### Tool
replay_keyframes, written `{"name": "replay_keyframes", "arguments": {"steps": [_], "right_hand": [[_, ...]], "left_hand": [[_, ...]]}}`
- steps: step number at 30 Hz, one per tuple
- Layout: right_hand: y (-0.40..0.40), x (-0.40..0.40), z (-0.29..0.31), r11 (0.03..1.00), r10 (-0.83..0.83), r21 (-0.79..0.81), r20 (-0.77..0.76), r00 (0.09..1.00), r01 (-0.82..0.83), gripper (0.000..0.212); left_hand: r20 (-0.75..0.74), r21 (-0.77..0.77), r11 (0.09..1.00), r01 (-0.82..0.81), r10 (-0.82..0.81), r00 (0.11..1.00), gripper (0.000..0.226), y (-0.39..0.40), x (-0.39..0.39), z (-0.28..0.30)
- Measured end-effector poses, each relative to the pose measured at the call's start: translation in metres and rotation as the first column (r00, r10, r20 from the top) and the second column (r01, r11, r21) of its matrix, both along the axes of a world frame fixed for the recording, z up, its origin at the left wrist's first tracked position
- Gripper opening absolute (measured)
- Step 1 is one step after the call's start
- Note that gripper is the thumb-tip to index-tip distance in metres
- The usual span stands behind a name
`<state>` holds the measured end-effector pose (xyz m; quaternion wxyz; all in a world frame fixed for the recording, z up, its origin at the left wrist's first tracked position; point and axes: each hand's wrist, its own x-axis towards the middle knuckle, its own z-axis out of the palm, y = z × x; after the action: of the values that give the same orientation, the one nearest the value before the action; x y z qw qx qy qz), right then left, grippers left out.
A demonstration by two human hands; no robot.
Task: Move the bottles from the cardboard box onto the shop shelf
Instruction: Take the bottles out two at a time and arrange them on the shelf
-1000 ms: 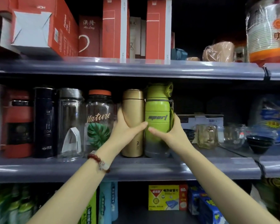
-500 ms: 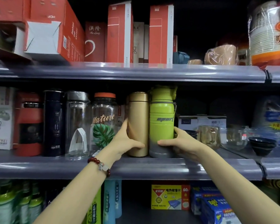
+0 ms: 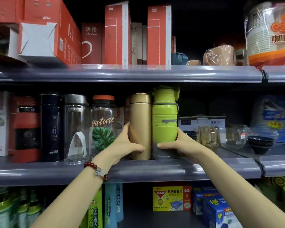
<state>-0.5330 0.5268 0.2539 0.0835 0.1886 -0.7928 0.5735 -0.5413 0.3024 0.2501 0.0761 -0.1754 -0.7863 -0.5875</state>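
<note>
As both grips slide down toward the bases, left hand (image 3: pixel 124 145) wraps the gold flask (image 3: pixel 140 125), right hand (image 3: pixel 179 145) clasps the green bottle (image 3: pixel 164 122), both now standing on the shelf (image 3: pixel 155 170).

Flask (image 3: pixel 140 125): on shelf (image 3: pixel 138 170), in left hand (image 3: pixel 122 145).
Sport bottle (image 3: pixel 164 122): touching flask's right side, in right hand (image 3: pixel 183 145).
Jar (image 3: pixel 103 122): just left of left hand.

Bright frontal light glares along the glossy grey plastic shelf edge (image 3: pixel 138 74); shelf backs fall dark, edges bow, corners blur.
</note>
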Motion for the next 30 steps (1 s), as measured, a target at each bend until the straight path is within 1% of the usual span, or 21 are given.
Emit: {"name": "replay_keyframes", "arguments": {"steps": [1,2,4,5,7,9,11,15,17,19,21,24,26,30], "right_hand": [[-0.001,0.0,0.0,1.0,-0.004,0.013,-0.026,1.0,0.004,0.093],[-0.001,0.002,0.001,1.0,-0.01,0.007,-0.058,0.998,0.01,0.096],[-0.004,0.006,0.002,0.997,-0.057,-0.065,-0.124,0.991,0.049,0.088],[-0.006,0.006,0.002,0.991,-0.11,-0.093,-0.146,0.983,0.097,0.086],[-0.009,0.005,0.0,0.974,-0.225,-0.076,-0.146,0.963,0.215,0.088],[-0.011,0.007,-0.002,0.962,-0.274,-0.042,-0.149,0.95,0.27,0.088],[-0.008,0.008,-0.002,0.964,-0.266,-0.062,-0.138,0.954,0.259,0.087],[-0.002,0.012,-0.001,0.972,-0.229,-0.091,-0.145,0.963,0.217,0.077],[-0.001,0.013,-0.004,0.966,-0.254,-0.088,-0.157,0.954,0.243,0.078],[-0.002,0.013,-0.008,0.957,-0.29,-0.084,-0.166,0.943,0.279,0.079],[-0.003,0.013,-0.01,0.948,-0.318,-0.051,-0.177,0.931,0.314,0.08],[-0.004,0.016,-0.01,0.939,-0.342,-0.018,-0.189,0.921,0.345,0.082],[-0.006,0.018,-0.011,0.934,-0.355,-0.011,-0.175,0.918,0.358,0.08],[-0.011,0.025,-0.008,0.91,-0.413,-0.023,-0.17,0.895,0.415,0.084]], "left_hand": [[0.0,0.007,1.0,0.01,-0.01,1.0,0.121,0.001,0.001,0.001],[0.01,0.043,0.999,0.028,-0.028,1.0,0.113,0.002,0.001,0.003],[0.038,0.132,0.99,0.049,-0.054,0.998,0.095,0.007,0.002,0.007],[0.042,0.153,0.987,0.039,-0.046,0.998,0.092,0.01,0.002,0.009],[-0.004,0.133,0.991,-0.024,0.025,1.0,0.102,0.014,0.003,0.009],[-0.063,0.109,0.992,-0.069,0.077,0.995,0.108,0.013,0.001,0.006],[-0.076,0.095,0.993,-0.065,0.072,0.994,0.106,0.012,0.001,0.004],[-0.097,0.101,0.993,-0.057,0.067,0.993,0.111,0.013,0.002,0.003],[-0.1,0.088,0.995,-0.048,0.057,0.993,0.112,0.014,0.003,0.002],[-0.106,0.078,0.996,-0.038,0.046,0.993,0.108,0.012,0.003,0.001],[-0.109,0.071,0.997,-0.04,0.048,0.993,0.106,0.011,0.003,-0.001],[-0.127,0.039,0.998,-0.055,0.06,0.99,0.108,0.012,0.005,-0.002],[-0.135,0.02,0.998,-0.06,0.063,0.989,0.109,0.013,0.008,-0.001],[-0.136,0.037,0.996,-0.077,0.081,0.987,0.11,0.014,0.011,0.0]]}}
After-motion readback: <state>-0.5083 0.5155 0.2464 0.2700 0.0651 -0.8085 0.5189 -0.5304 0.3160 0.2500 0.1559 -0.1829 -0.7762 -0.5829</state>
